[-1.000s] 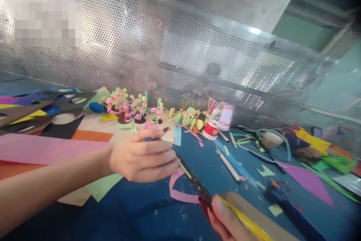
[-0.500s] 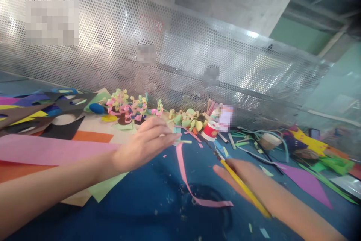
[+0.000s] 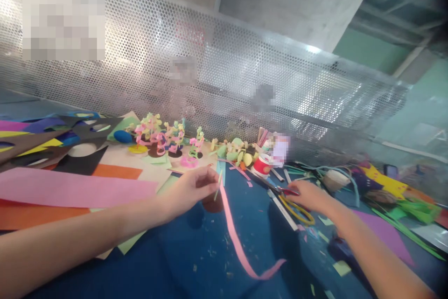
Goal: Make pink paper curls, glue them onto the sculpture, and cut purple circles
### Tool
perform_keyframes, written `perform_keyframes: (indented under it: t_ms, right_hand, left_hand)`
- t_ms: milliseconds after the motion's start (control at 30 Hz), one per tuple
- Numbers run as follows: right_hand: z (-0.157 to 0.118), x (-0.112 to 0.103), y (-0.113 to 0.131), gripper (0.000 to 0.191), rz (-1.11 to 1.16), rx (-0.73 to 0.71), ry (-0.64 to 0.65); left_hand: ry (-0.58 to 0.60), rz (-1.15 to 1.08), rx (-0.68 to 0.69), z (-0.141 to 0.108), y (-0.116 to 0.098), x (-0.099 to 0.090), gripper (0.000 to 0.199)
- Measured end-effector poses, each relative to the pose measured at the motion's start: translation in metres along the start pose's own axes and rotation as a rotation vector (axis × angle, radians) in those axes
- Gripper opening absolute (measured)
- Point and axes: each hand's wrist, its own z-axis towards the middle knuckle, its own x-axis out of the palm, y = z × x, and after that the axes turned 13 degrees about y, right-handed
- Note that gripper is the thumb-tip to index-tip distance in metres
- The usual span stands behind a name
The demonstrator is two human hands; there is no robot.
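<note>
L hand: thumb + fingertips pinch a thin pale strip; other fingers curl behind, partly hidden. Pink strip starts right at those fingertips; its top end overlaps the pale one, can't tell if joined or just held w/ it. Brown disc shows just under L fingertips, upper part covered by hand; unclear if held or on the table. R hand, well apart from L, has fingers bent over the red handle of the scissors; finger ends hidden, so can't tell if gripping or only touching. Yellow loop sits just below R fingers; dark blades run off twd the red/wht cup, hard to make out vs. blue. Dk blue item below R hand partly blocked by R forearm; can't ID. Both forearms cut off by frame edges. Pink strip: narrow, flat, matte, long; drops from L hand, bends twd R side, free end curling up a bit below & btwn the hands. Pale strip: short, slim, near upright, slight tilt. Pink sheet lies L of L hand, partly behind forearm. Paper flowers beyond L hand, fine detail blurry.
</note>
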Motion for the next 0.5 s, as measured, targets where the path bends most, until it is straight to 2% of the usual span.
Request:
perform_keyframes:
  t_ms: [100,200,233,267,367,500]
  right_hand:
    - [-0.002,-0.003,0.053,0.024,0.118,-0.143,-0.080]
    - [-0.008,0.006,0.115,0.031,0.299,-0.389,0.000]
    - [-0.010,0.011,0.131,0.030,0.477,-0.500,0.038]
    - [-0.011,0.016,0.144,0.028,0.585,-0.552,0.050]
    - [-0.014,0.032,0.163,0.021,0.770,-0.561,0.008]
    - [-0.011,0.044,0.163,0.018,0.833,-0.542,-0.030]
  left_hand:
    - [-0.050,0.023,-0.007,0.001,0.005,0.001,0.013]
    - [-0.105,0.064,-0.010,0.002,0.008,0.000,0.016]
    - [-0.122,0.076,-0.004,0.002,0.009,0.000,0.016]
    - [-0.133,0.083,0.004,0.002,0.010,-0.001,0.016]
    - [-0.143,0.086,0.022,0.000,0.014,-0.001,0.015]
    - [-0.163,0.086,0.040,-0.002,0.022,0.000,0.014]
